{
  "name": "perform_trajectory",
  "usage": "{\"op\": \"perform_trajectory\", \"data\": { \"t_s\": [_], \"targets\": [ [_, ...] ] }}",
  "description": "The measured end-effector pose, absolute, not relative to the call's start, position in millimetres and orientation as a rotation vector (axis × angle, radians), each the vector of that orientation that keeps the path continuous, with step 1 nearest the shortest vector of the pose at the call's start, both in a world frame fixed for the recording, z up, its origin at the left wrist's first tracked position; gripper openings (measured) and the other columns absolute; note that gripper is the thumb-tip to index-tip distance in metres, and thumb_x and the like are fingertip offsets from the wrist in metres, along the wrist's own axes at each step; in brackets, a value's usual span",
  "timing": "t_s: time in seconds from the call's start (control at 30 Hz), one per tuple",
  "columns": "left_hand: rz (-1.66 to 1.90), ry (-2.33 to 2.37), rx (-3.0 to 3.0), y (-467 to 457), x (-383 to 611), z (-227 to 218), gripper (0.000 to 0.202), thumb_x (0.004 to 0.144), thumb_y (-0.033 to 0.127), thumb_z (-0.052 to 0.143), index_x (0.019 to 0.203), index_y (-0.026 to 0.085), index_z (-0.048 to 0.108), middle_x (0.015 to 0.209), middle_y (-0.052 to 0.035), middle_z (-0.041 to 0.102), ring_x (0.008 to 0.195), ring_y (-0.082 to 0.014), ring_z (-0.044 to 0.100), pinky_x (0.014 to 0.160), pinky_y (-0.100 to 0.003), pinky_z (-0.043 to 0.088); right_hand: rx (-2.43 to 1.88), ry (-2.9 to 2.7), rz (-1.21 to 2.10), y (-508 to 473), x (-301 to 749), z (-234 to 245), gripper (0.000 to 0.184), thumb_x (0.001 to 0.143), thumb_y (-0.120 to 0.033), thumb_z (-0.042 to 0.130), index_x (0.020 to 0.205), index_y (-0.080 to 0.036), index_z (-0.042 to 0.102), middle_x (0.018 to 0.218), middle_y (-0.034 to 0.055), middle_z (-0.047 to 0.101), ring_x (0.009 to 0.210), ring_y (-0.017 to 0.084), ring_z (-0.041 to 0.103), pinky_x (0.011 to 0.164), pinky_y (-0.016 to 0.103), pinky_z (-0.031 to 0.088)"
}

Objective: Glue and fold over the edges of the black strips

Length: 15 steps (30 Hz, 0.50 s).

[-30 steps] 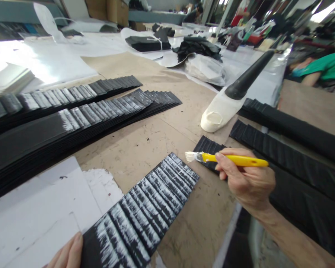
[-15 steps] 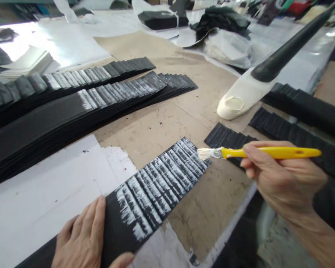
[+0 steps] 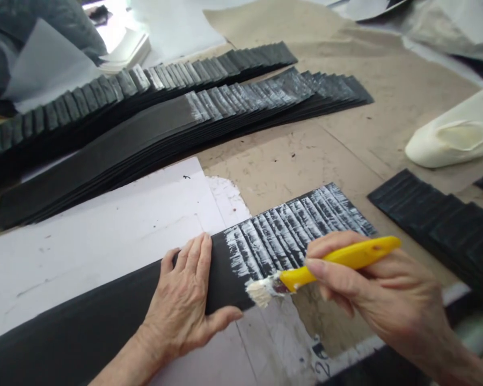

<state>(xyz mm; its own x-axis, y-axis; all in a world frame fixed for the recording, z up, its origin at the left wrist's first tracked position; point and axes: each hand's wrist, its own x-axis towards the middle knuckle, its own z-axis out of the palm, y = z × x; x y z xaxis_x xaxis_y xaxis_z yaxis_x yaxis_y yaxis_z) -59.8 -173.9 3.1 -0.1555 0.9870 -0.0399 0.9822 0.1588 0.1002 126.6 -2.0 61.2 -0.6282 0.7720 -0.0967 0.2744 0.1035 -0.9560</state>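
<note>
My right hand [image 3: 380, 292] grips a yellow-handled paintbrush [image 3: 342, 262], its bristles thick with white paste. The bristle tip touches the near edge of a stack of long black strips [image 3: 116, 300], where the white coating begins. The strips' far ends are fanned in steps, and streaky white paste [image 3: 282, 230] covers these ends. My left hand [image 3: 187, 289] lies flat on the black top strip, just left of the coated part, fingers stretched and thumb apart near the strip's near edge.
Behind lie two more stacks of black strips with whitened stepped ends [image 3: 241, 102] [image 3: 177, 75]. White sheets [image 3: 104, 236] lie under the work. A dark stepped stack [image 3: 438, 214] and a cream tube with an oval opening [image 3: 462, 134] are at right. Grey cloth [image 3: 52, 27] shows top left.
The brush has moved from the far right corner of the coated ends to their near left edge. The view has shifted left and down; my left hand still presses the strip.
</note>
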Motion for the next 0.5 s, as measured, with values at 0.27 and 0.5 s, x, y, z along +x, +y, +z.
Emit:
{"op": "perform_trajectory", "data": {
  "t_s": [0.27, 0.5],
  "targets": [
    [0.085, 2.318, 1.943, -174.4, -59.7, 3.9, 0.105, 0.071, 0.079, 0.036, 0.14, 0.004, 0.012, 0.138, -0.0238, 0.034, 0.124, -0.0358, 0.034, 0.101, -0.05, 0.021, -1.169, -1.753, 1.164, 30.4, 120.8, 56.9, 0.013, 0.072, -0.029, 0.069, 0.069, -0.018, 0.064, 0.055, -0.0008, 0.057, 0.037, 0.008, 0.049, 0.032, 0.019, 0.036],
    [0.091, 2.303, 1.935, -175.0, -60.4, 2.4, 0.107, 0.07, 0.08, 0.035, 0.141, 0.003, 0.01, 0.141, -0.0226, 0.03, 0.126, -0.0362, 0.031, 0.103, -0.05, 0.018, -1.1, -1.854, 1.513, 3.8, 115.5, 64.6, 0.019, 0.071, -0.031, 0.069, 0.06, -0.018, 0.062, 0.06, -0.0003, 0.059, 0.035, 0.005, 0.045, 0.028, 0.018, 0.029]
  ]
}}
